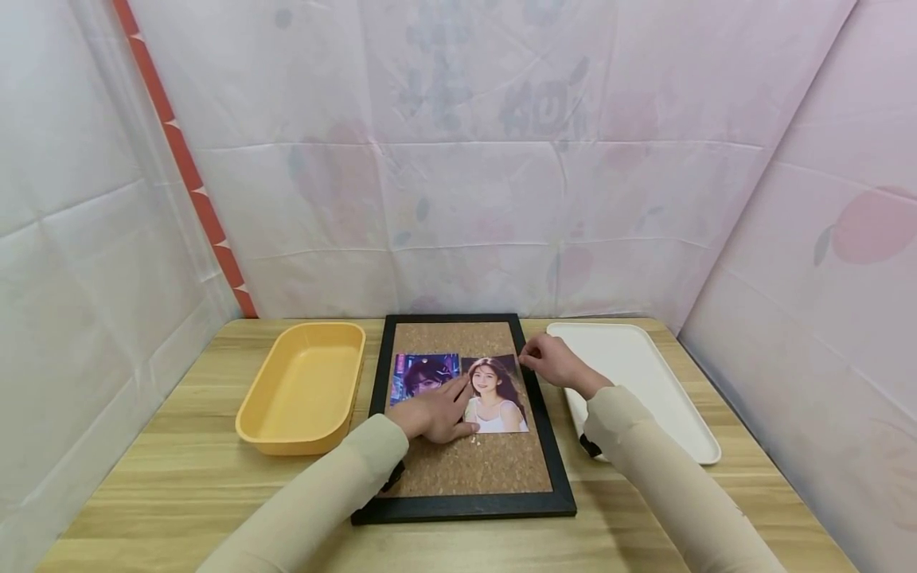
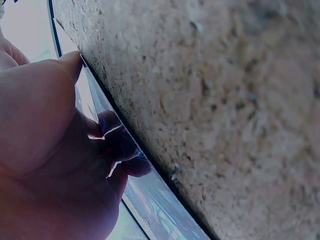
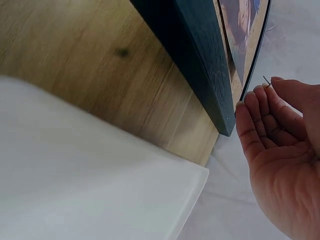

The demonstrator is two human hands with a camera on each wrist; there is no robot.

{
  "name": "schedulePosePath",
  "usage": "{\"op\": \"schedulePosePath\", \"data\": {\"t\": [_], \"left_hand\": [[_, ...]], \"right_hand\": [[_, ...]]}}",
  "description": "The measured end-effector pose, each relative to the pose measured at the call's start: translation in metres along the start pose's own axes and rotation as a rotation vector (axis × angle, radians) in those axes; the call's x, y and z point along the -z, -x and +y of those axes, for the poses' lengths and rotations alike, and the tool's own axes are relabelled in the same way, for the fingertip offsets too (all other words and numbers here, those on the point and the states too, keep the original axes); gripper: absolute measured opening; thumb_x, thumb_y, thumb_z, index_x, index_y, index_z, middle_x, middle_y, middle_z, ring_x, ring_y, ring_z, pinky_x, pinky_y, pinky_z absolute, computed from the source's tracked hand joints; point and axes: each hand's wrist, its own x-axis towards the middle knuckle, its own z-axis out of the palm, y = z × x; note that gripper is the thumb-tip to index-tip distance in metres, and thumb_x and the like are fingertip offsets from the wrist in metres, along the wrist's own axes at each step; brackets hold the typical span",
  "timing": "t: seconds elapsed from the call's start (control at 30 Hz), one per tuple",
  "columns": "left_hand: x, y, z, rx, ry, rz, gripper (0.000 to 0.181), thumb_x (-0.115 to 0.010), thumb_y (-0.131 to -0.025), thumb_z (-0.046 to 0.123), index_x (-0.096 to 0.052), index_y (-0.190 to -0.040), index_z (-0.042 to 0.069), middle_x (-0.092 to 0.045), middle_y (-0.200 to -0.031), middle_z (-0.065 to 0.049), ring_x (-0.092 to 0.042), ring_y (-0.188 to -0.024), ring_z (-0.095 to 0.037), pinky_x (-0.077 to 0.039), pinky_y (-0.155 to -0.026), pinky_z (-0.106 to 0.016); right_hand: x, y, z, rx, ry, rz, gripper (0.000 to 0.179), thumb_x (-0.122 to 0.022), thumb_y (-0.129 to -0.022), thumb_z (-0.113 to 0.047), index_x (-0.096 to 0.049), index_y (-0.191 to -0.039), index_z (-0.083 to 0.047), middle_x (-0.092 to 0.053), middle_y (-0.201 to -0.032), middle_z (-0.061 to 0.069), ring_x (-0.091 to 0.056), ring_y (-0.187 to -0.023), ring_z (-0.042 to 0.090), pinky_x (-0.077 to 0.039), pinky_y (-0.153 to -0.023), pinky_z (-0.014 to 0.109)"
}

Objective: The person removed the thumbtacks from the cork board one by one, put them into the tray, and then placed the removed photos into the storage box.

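A portrait photo (image 1: 494, 418) of a person in a white top lies on the cork board (image 1: 458, 469), right of a purple-blue illustrated picture (image 1: 411, 374). My left hand (image 1: 438, 412) presses flat with straight fingers across both, its fingers reaching over the photo's left edge. In the left wrist view the thumb (image 2: 72, 62) touches the picture edge just over the cork. My right hand (image 1: 557, 363) is at the photo's upper right corner. Between its thumb and index finger it pinches a thumbtack (image 3: 267, 80), whose thin metal point sticks out; the head is hidden by the fingertips.
A black frame (image 1: 466, 507) surrounds the cork. To the left stands a yellow tray (image 1: 247, 418); to the right lies a white tray (image 1: 673, 382), partly under my right forearm. A white patterned cloth (image 1: 466, 199) hangs behind the wooden table (image 1: 179, 477).
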Motion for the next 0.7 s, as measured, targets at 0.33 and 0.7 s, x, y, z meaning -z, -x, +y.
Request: {"op": "schedulePosePath", "data": {"t": [0.33, 0.7], "left_hand": [[-0.0001, 0.002, 0.0007, 0.003, 0.001, -0.002, 0.08, -0.043, -0.106, 0.055, -0.019, -0.164, 0.006, -0.01, -0.172, -0.01, -0.01, -0.158, -0.024, -0.021, -0.125, -0.039], [0.0008, 0.0007, 0.0006, -0.001, 0.002, -0.001, 0.08, -0.042, -0.106, 0.056, -0.018, -0.164, 0.007, -0.009, -0.172, -0.01, -0.01, -0.158, -0.024, -0.021, -0.126, -0.039]], "right_hand": [[0.0027, 0.0017, 0.0035, -0.016, -0.022, -0.008, 0.014, -0.063, -0.1, -0.007, -0.073, -0.095, 0.003, -0.07, -0.084, 0.008, -0.058, -0.071, 0.016, -0.05, -0.066, 0.034], [0.0097, 0.0084, 0.0007, 0.009, -0.029, -0.004, 0.014, -0.063, -0.1, -0.006, -0.071, -0.094, 0.003, -0.068, -0.082, 0.007, -0.056, -0.069, 0.015, -0.048, -0.064, 0.033]]}}
